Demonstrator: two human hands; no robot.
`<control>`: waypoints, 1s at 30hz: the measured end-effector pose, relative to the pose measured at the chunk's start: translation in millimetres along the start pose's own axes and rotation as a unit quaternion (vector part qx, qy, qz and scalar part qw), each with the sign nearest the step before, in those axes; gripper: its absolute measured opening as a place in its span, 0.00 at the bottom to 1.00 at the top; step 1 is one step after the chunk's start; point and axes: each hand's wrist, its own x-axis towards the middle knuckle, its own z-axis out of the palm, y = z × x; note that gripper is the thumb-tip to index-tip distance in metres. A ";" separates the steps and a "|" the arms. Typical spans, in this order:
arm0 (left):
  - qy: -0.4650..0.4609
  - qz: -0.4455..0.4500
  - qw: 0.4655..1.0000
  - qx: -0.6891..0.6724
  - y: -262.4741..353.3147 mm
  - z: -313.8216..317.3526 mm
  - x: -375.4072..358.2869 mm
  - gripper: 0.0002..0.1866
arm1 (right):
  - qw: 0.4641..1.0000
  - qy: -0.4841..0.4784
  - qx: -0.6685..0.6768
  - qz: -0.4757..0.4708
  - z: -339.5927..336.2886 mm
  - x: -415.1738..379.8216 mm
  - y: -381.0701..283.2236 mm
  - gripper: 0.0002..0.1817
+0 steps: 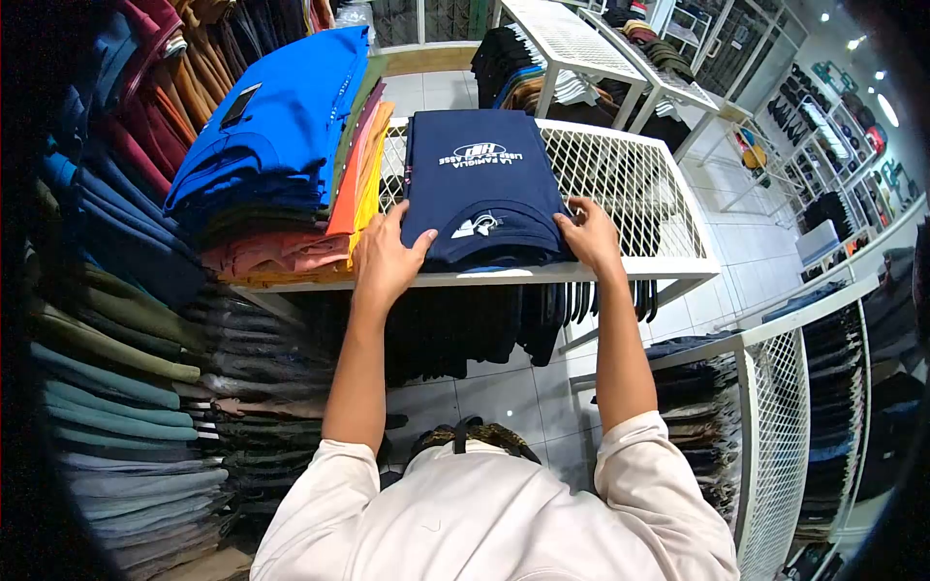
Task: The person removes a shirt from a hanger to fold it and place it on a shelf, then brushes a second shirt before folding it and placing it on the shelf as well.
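Note:
A stack of folded navy T-shirts [484,179] lies on a white mesh-topped table [635,198]. The top shirt carries white lettering and a white mark by its collar. My left hand [389,254] holds the stack's near left corner, thumb on top and fingers along the side. On the opposite corner, my right hand [591,237] grips the edge between thumb and fingers. Close to my left hand stands a taller pile of folded shirts, with blue T-shirts [281,116] on top and yellow, orange and green ones below. A dark phone-like rectangle [240,107] lies on the blue shirts.
Dark garments [455,329] hang beneath the table. Folded clothes [136,416] fill the left side, below hanging trousers [184,97]. To the right is a white mesh rack [775,436] with clothes. Further white tables [572,39] and wall shelves [833,126] stand beyond the tiled floor.

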 end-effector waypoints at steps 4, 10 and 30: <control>0.076 0.093 0.992 -0.040 24.2 -3.2 20.0 0.22 | 0.970 0.172 -0.025 -0.172 -4.1 -12.2 -41.0 0.22; -0.069 0.093 0.992 0.041 11.5 59.8 16.8 0.29 | 0.949 0.099 -0.162 -0.251 63.3 -17.8 -33.3 0.34; -0.062 0.039 0.993 0.095 -9.9 154.7 191.6 0.33 | 0.963 0.025 -0.131 -0.234 126.2 160.9 -71.6 0.33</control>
